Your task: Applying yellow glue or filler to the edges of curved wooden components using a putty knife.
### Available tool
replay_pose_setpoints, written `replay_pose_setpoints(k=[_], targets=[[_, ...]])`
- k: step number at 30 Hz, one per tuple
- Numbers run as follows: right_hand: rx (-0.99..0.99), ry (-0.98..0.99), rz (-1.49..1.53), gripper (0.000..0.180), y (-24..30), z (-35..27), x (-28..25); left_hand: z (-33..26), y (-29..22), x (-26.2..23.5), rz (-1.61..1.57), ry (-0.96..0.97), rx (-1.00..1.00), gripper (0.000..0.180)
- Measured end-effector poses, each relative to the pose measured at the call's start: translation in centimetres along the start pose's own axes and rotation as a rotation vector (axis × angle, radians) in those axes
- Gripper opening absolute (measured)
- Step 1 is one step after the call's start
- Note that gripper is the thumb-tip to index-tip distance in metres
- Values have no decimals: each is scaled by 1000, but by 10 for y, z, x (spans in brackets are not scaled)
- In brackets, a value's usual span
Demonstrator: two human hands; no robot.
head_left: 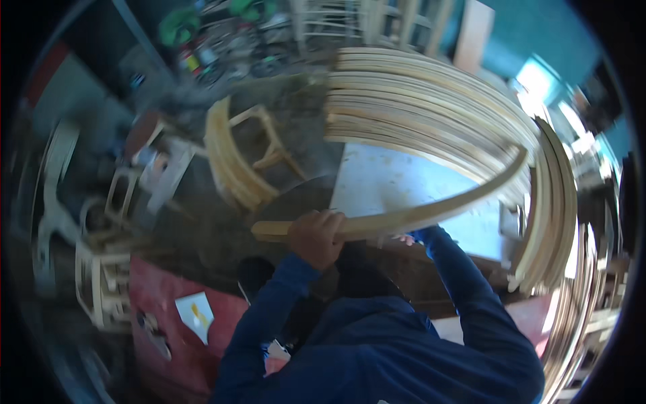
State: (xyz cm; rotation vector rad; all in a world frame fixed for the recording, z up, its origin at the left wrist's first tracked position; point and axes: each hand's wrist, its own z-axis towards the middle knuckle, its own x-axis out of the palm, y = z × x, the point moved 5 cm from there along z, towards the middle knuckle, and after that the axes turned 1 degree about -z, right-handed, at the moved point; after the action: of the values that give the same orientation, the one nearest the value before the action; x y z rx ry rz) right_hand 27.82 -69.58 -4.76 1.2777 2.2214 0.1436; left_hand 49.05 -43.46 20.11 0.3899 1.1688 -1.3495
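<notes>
A long, pale wooden bar (417, 217), bowed in this view, crosses in front of me from lower left to upper right. My left hand (317, 239) is closed around it near its left end, with the fingers wrapped over the top. My right hand (405, 238) is behind and just below the middle of the bar. Only a bit of its fingers shows, so its grip is hidden. Under the bar's right half is a white-topped table (383, 175). A large stack of similar wooden strips (417, 101) lies along its far side.
More strips (555, 202) are piled at the right. On the left stand a wooden frame (269, 138), curved boards (229, 155) and chair parts (101, 276). A red surface (161, 289) at lower left carries a white sheet (195, 316). Green round objects (180, 27) are at the back.
</notes>
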Motion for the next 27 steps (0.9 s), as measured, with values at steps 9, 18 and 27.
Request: replay_pose_setpoints(k=[9,18,27], targets=[[-18,35,-226,42,80,23,-50,-224,11,-97,-151,-401,-646,37],[5,-49,-291,36,80,23,-37,-434,-27,-102,-442,-958,-1299,34],[-47,-155,-758,41,92,19,-48,-515,-10,-113,-577,-1073,-1364,31]])
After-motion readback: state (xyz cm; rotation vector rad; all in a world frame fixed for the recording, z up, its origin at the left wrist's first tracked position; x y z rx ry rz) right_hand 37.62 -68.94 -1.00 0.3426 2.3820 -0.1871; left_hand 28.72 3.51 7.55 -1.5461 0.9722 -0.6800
